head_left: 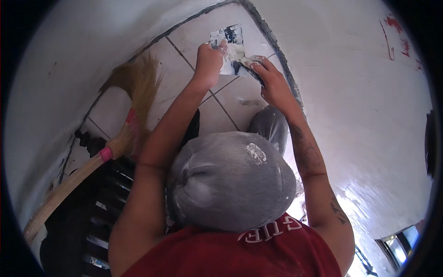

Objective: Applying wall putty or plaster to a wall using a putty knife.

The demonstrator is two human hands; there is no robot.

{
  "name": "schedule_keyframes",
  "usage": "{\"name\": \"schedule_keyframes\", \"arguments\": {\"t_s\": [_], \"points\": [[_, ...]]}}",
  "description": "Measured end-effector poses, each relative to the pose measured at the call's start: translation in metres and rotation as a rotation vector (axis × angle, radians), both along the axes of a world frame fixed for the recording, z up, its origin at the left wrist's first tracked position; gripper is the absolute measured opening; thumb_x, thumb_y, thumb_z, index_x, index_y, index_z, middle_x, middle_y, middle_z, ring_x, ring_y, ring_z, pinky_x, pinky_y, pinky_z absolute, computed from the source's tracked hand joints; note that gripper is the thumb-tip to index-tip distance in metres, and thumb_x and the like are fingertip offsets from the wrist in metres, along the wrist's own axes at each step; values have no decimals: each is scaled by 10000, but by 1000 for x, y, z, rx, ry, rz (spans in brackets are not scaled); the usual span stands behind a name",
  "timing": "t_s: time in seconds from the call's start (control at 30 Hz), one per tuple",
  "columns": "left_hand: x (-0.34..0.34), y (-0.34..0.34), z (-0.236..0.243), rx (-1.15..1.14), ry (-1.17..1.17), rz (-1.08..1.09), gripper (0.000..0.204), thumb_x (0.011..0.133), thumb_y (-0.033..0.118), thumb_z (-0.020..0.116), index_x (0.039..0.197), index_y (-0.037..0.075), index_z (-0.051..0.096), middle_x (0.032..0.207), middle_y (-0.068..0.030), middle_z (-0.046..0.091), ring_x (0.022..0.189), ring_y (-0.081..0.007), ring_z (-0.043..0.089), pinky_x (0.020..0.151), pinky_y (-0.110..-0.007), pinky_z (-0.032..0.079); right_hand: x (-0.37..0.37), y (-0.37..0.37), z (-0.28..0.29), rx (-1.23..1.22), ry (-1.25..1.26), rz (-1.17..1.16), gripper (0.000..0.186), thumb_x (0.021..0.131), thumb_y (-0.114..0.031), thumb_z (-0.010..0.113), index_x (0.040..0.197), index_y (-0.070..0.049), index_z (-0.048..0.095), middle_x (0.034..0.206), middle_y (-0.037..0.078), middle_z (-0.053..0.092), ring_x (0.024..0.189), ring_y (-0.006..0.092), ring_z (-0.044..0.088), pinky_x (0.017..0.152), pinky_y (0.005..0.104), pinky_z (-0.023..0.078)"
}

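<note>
My left hand (210, 64) grips a flat rectangular metal plate (234, 33) by its left side, with the thumb on top. Whitish putty (233, 51) is smeared across its face, and dark patches show through. From the right, my right hand (273, 83) closes round the dark handle of a putty knife (255, 75). The knife's front end meets the putty at the plate's right edge; its blade is mostly hidden. White smears coat the fingers of my right hand. Both tools are held above the tiled floor, near the corner.
Pale floor tiles (180, 76) meet a left wall (60, 69) and a right wall (341, 92), with rough dark seams along the base. A straw broom (143, 83) leans at left, beside a black slatted piece of furniture (104, 198). My bent grey-clad knee (230, 180) fills the middle.
</note>
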State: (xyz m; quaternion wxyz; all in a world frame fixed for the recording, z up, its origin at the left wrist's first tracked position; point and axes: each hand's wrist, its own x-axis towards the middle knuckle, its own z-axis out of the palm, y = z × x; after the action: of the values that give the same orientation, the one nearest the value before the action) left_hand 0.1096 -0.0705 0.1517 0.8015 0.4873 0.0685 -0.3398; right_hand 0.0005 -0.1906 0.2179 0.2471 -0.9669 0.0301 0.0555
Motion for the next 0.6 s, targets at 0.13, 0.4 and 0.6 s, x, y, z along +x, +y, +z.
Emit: {"name": "schedule_keyframes", "arguments": {"t_s": [0.13, 0.4, 0.6], "points": [[0, -3, -10, -33, 28, 72, 152, 798, 83, 486, 711, -29, 542, 601, -34, 513, 513, -87, 455, 459, -262, 369, -8, -2, 14, -18, 153, 43, 551, 534, 161, 392, 1042, -39, 470, 1082, 150, 437, 1014, 328, 425, 818, 350, 374], [-6, -10, -17, 43, -87, 21, 222, 800, 121, 485, 675, -54, 536, 544, -40, 499, 487, -94, 452, 435, -278, 361, 17, -1, 24, 76, -19, 31, 480, 597, 129, 390, 1018, -80, 489, 1023, 138, 458, 919, 330, 472, 758, 353, 410], [0, -4, -25, 297, -247, 49, 249, 796, 154, 495, 690, -66, 543, 579, -88, 540, 503, -115, 486, 457, -290, 379, 10, 10, 2, 51, 213, 111, 535, 557, 83, 456, 1066, -78, 493, 1149, 181, 414, 1088, 349, 364, 903, 371, 315]]}}
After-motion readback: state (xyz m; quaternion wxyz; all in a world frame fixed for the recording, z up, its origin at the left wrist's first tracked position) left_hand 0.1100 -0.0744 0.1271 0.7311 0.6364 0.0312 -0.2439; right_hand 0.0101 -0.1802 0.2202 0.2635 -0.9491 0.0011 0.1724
